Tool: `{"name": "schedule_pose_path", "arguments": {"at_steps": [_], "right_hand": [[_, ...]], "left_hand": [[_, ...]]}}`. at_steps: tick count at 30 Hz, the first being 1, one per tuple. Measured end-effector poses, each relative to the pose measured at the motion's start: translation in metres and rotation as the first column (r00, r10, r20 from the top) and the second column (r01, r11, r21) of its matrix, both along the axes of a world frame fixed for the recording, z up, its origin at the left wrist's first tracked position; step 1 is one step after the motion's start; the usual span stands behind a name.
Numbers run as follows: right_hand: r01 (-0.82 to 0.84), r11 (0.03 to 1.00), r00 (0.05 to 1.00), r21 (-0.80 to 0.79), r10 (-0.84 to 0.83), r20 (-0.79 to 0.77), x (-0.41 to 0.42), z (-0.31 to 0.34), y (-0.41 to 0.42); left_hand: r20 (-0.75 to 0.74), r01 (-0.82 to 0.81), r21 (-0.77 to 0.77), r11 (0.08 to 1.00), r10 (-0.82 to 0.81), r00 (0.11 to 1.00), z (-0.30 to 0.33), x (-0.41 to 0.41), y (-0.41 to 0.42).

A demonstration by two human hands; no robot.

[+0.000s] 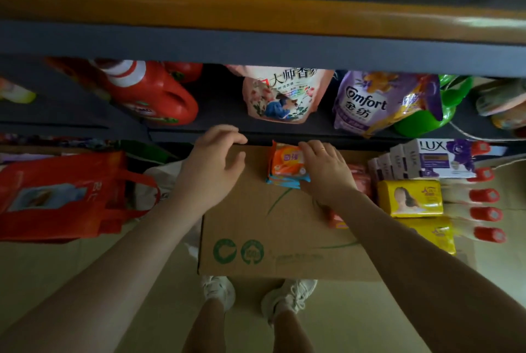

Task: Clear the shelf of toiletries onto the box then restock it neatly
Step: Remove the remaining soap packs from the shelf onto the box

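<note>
Bare forearms (412, 239), orange-and-blue soap packs (287, 166)

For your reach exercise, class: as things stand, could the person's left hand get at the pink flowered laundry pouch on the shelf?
Probably yes. The left hand hovers open just below the shelf edge, and the pink flowered laundry pouch stands at the front of the shelf with a bare gap to its left, nothing between them.

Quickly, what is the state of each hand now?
Left hand: open, holds nothing, fingers relaxed above the box.
Right hand: fingers rest on the orange soap pack; whether it grips it cannot be told.
</note>
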State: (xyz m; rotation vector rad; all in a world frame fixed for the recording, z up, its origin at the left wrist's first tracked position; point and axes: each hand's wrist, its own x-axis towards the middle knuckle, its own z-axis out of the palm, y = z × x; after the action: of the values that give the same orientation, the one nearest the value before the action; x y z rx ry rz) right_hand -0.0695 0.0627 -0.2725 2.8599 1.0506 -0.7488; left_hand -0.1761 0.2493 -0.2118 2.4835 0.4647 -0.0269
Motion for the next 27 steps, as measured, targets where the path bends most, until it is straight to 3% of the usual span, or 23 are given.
{"name": "schedule_pose_path", "arguments": {"at_steps": [12,19,20,22,24,27], "right_hand": [[-0.016,0.996,0.999,-0.088,0.012,-0.038,-0.003,0.025,0.005],[0.004,1.0,0.993,0.01,-0.003,-0.117,-0.004,0.063,0.001],[0.003,0.998,0.993,0.068,0.005,-0.121,-0.005,0.074,0.003],[-0.017,0.942,0.998,0.335,0.037,-0.054,-0.006,0.104,0.01],[-0.069,0.777,0.995,0.625,0.005,0.103,-0.01,0.147,0.024],[-0.13,0.598,0.968,0.791,-0.096,0.231,-0.006,0.211,0.051]], "left_hand": [[0.161,0.14,0.086,0.986,-0.152,0.975,0.067,0.013,0.02],[0.227,0.18,0.086,0.98,-0.195,0.954,0.098,0.016,0.032],[0.247,0.188,0.073,0.979,-0.2,0.948,0.105,0.016,0.032],[0.301,0.21,0.104,0.972,-0.232,0.925,0.12,0.015,0.035],[0.358,0.215,0.238,0.947,-0.291,0.887,0.133,0.015,0.041],[0.332,0.15,0.481,0.864,-0.338,0.881,0.145,0.019,0.054]]}}
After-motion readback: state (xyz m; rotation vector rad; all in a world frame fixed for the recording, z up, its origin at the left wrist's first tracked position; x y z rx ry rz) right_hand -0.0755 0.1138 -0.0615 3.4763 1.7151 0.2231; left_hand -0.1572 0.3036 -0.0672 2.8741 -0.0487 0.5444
